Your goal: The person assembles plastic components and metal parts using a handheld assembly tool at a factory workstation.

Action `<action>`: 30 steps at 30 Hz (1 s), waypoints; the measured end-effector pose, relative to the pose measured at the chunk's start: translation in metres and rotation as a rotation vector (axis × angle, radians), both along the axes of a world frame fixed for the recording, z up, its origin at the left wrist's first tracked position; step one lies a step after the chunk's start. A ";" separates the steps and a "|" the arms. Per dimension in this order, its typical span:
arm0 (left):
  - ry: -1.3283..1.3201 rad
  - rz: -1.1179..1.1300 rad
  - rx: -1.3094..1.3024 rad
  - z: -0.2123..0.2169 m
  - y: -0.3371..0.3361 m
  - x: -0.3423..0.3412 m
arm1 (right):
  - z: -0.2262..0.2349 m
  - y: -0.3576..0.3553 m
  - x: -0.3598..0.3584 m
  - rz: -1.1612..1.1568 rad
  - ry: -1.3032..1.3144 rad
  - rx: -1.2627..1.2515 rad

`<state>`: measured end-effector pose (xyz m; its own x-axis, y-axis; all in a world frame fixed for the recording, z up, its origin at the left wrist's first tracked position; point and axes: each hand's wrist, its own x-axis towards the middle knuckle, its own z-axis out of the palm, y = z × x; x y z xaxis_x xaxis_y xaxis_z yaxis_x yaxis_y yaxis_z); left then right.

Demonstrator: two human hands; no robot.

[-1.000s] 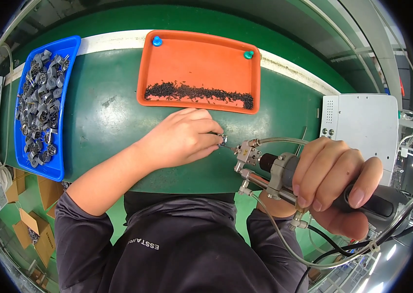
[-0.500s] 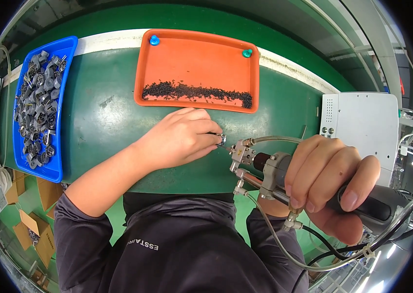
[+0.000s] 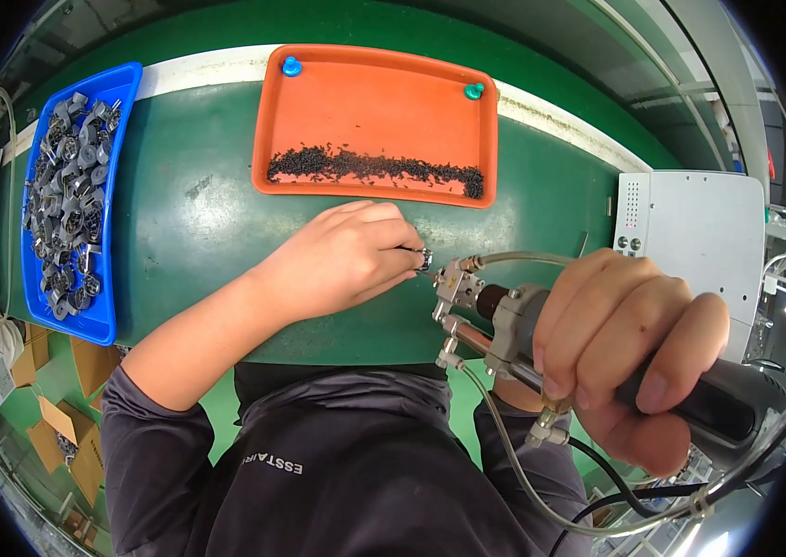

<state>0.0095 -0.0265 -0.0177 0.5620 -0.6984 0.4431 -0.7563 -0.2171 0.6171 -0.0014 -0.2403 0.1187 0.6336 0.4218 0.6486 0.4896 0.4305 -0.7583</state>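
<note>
In my right hand (image 3: 630, 353) is an electric screwdriver (image 3: 513, 320) with a metal head, hoses and a black cable, its fingers wrapped round the body. The tool's tip points left, toward a small dark and shiny part (image 3: 424, 259) pinched in my left hand (image 3: 351, 255). Most of that part is hidden by my fingers, and I cannot tell whether the tip touches it. Just beyond my left hand lies an orange tray (image 3: 356, 97), with many small black screws (image 3: 346, 167) in a band along its near side.
A blue tray (image 3: 107, 306) at the left holds many grey round parts (image 3: 72, 195) with metal inside. A light grey machine box (image 3: 690, 223) with knobs stands at the right. Blue (image 3: 292, 67) and green (image 3: 474, 91) knobs sit in the orange tray's far corners. Cardboard boxes (image 3: 63, 436) stand lower left.
My right hand and the screwdriver have shifted slightly left and nearer. My left hand still pinches the part in nearly the same place. The view has tilted a little.
</note>
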 end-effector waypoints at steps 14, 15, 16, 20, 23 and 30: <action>-0.015 -0.016 -0.033 0.004 0.008 0.003 | 0.052 -0.005 0.004 0.152 -0.014 -0.092; -0.025 -0.011 -0.030 0.004 0.009 0.001 | 0.065 -0.010 -0.002 0.126 -0.028 -0.068; -0.033 -0.020 -0.028 0.007 0.009 0.001 | 0.081 -0.015 -0.006 0.142 -0.057 -0.072; -0.046 -0.024 -0.077 0.006 0.009 0.001 | 0.103 -0.023 -0.008 0.054 -0.106 -0.079; -0.133 0.104 -0.099 0.023 0.017 -0.003 | 0.100 -0.032 -0.009 0.006 -0.074 -0.070; -0.453 0.824 0.146 0.071 0.134 -0.045 | 0.097 -0.047 0.001 0.001 -0.010 0.032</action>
<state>-0.0350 0.1078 0.0531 0.6989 -0.2250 0.6789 -0.4917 -0.8405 0.2276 -0.0005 -0.2871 0.2156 0.6266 0.4012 0.6681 0.4967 0.4551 -0.7391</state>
